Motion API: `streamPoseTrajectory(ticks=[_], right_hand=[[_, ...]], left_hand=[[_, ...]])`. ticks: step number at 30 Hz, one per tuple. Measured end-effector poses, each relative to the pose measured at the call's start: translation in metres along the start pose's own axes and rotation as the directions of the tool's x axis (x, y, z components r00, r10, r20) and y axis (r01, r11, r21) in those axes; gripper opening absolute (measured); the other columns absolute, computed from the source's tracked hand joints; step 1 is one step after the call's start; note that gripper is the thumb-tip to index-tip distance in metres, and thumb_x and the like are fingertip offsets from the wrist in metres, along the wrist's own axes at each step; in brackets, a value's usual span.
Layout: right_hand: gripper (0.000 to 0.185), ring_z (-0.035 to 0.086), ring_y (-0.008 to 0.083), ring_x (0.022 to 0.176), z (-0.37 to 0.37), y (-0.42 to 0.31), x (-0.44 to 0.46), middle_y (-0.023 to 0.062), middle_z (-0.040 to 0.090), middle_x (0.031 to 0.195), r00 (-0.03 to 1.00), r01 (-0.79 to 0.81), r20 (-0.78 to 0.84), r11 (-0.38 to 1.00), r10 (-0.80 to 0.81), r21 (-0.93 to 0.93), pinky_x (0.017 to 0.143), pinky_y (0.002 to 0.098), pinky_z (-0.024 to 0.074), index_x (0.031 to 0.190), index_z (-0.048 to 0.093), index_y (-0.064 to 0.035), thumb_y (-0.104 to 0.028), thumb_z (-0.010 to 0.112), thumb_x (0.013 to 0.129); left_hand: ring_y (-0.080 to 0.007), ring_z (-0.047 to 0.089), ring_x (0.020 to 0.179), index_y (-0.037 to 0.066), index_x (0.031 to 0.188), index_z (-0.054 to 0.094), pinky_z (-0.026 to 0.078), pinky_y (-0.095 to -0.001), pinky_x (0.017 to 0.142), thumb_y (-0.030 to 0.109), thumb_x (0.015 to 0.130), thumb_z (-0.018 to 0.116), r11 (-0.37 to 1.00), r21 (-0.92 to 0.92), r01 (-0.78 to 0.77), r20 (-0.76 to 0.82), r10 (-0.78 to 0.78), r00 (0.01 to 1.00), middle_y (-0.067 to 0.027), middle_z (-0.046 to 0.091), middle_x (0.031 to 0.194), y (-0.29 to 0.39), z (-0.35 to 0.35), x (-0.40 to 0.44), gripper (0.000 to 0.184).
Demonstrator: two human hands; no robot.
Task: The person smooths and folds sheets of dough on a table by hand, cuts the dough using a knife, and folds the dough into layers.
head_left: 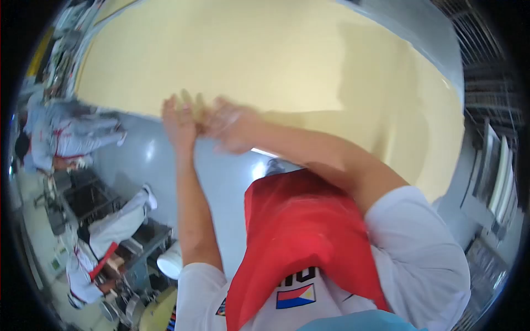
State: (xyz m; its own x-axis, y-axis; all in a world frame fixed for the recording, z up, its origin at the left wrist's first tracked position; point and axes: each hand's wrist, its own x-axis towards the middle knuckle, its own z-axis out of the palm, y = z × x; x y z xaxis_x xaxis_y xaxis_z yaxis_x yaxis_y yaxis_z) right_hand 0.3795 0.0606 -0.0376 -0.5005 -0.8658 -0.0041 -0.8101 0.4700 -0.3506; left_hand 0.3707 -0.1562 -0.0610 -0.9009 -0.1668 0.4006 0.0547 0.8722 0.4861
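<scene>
A broad, smooth, pale yellow sheet (248, 55) that looks like rolled-out dough spreads over the worktable. My left hand (179, 122) is at its near edge, fingers stretched up onto the yellow surface and somewhat apart. Close beside it, my right hand (232, 124) is smeared by motion at the same edge, with whitish patches like flour on it. Whether its fingers grip the sheet's edge is hidden by the blur. The red apron (303, 220) I wear hangs below my arms.
Two people in white work at the left, one standing (74, 138) and one by a metal bench (146, 243). A white bucket (170, 262) is on the grey floor (149, 149) near that bench. Wire racks (488, 94) and upright pale panels (497, 176) line the right side.
</scene>
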Motion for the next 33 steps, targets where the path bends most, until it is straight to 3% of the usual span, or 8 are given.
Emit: streamPoseTrajectory(ticks=[3, 7, 15, 19, 23, 26, 30, 33], right_hand=[[0.065, 0.021, 0.0295, 0.156, 0.013, 0.013, -0.05, 0.0048, 0.034, 0.165, 0.984, 0.176, 0.015, 0.98, -0.178, 0.093, 0.128, 0.0532, 0.0065, 0.157, 0.039, -0.0163, -0.052, 0.044, 0.103], [0.058, 0.025, 0.0288, 0.154, -0.052, 0.043, -0.156, 0.0039, 0.035, 0.165, 0.982, 0.016, 0.186, 0.998, -0.027, 0.057, 0.127, 0.0546, 0.0091, 0.157, 0.04, -0.02, -0.041, 0.045, 0.103], [0.059, 0.016, 0.0272, 0.157, -0.053, 0.141, -0.266, 0.001, 0.022, 0.17, 0.929, -0.37, -0.087, 0.882, 0.36, -0.291, 0.127, 0.0548, 0.0114, 0.161, 0.03, -0.0254, -0.043, 0.041, 0.105], [0.061, 0.012, 0.0265, 0.158, -0.059, 0.131, -0.327, 0.0014, 0.016, 0.171, 0.861, -0.489, -0.014, 0.822, 0.508, -0.292, 0.128, 0.0548, 0.0081, 0.162, 0.027, -0.0256, -0.045, 0.04, 0.106], [0.06, 0.013, 0.0277, 0.158, -0.067, 0.131, -0.343, 0.0046, 0.016, 0.171, 0.847, -0.521, 0.001, 0.833, 0.531, -0.186, 0.127, 0.055, 0.0088, 0.161, 0.03, -0.0254, -0.043, 0.042, 0.105], [0.061, 0.015, 0.0277, 0.157, -0.079, 0.116, -0.364, 0.0066, 0.02, 0.17, 0.705, -0.709, -0.187, 0.685, 0.684, -0.169, 0.127, 0.0536, 0.0107, 0.16, 0.033, -0.0165, -0.041, 0.042, 0.105], [0.06, 0.025, 0.0302, 0.153, -0.061, 0.187, -0.424, 0.0105, 0.032, 0.165, 0.349, -0.91, -0.411, 0.41, 0.842, 0.068, 0.125, 0.0543, 0.0154, 0.156, 0.038, -0.0092, -0.037, 0.047, 0.103], [0.066, 0.03, 0.0311, 0.151, -0.08, 0.22, -0.444, 0.0124, 0.038, 0.161, 0.295, -0.921, -0.478, 0.38, 0.827, 0.09, 0.124, 0.0544, 0.0196, 0.155, 0.041, -0.0104, -0.043, 0.055, 0.099]], left_hand=[[-0.0433, 0.023, 0.152, 0.016, 0.155, 0.042, 0.02, -0.066, 0.119, 0.058, 0.102, 0.046, 0.844, 0.536, 0.03, 0.247, -0.191, 0.95, -0.0162, 0.031, 0.164, 0.039, 0.033, 0.012, 0.068], [-0.0455, 0.015, 0.154, 0.02, 0.16, 0.032, 0.013, -0.0733, 0.117, 0.063, 0.101, 0.04, 0.873, 0.474, 0.114, 0.23, -0.248, 0.941, -0.0143, 0.02, 0.169, 0.058, 0.039, 0.004, 0.073], [-0.0456, 0.013, 0.154, 0.011, 0.161, 0.028, 0.013, -0.0641, 0.122, 0.061, 0.101, 0.046, 0.878, 0.444, 0.178, 0.184, -0.284, 0.941, -0.0228, 0.018, 0.167, 0.059, 0.037, -0.006, 0.08], [-0.0432, 0.015, 0.153, -0.014, 0.154, 0.019, 0.018, -0.0475, 0.125, 0.031, 0.093, 0.073, 0.898, -0.143, 0.416, -0.081, -0.43, 0.899, -0.033, 0.024, 0.16, 0.102, 0.035, -0.084, 0.093], [-0.0246, 0.05, 0.118, -0.004, 0.128, 0.048, 0.042, -0.039, 0.104, 0.017, 0.092, 0.074, 0.569, -0.512, 0.644, 0.083, -0.713, 0.696, -0.0154, 0.05, 0.125, 0.14, 0.032, -0.17, 0.049], [-0.0146, 0.057, 0.067, 0.002, 0.097, 0.059, 0.048, -0.0288, 0.061, 0.007, 0.094, 0.063, 0.141, -0.647, 0.75, 0.573, -0.559, 0.599, -0.0053, 0.06, 0.076, 0.177, 0.018, -0.231, 0.008], [-0.0162, 0.067, 0.067, 0.003, 0.101, 0.066, 0.055, -0.03, 0.061, 0.029, 0.097, 0.07, 0.1, -0.196, 0.975, 0.973, -0.106, 0.207, -0.0078, 0.07, 0.081, 0.245, 0.02, -0.278, 0.027], [-0.0185, 0.068, 0.079, 0.001, 0.109, 0.065, 0.058, -0.0313, 0.071, 0.032, 0.099, 0.069, 0.091, -0.19, 0.978, 0.978, 0.101, 0.18, -0.0114, 0.071, 0.094, 0.302, 0.022, -0.298, 0.033]])
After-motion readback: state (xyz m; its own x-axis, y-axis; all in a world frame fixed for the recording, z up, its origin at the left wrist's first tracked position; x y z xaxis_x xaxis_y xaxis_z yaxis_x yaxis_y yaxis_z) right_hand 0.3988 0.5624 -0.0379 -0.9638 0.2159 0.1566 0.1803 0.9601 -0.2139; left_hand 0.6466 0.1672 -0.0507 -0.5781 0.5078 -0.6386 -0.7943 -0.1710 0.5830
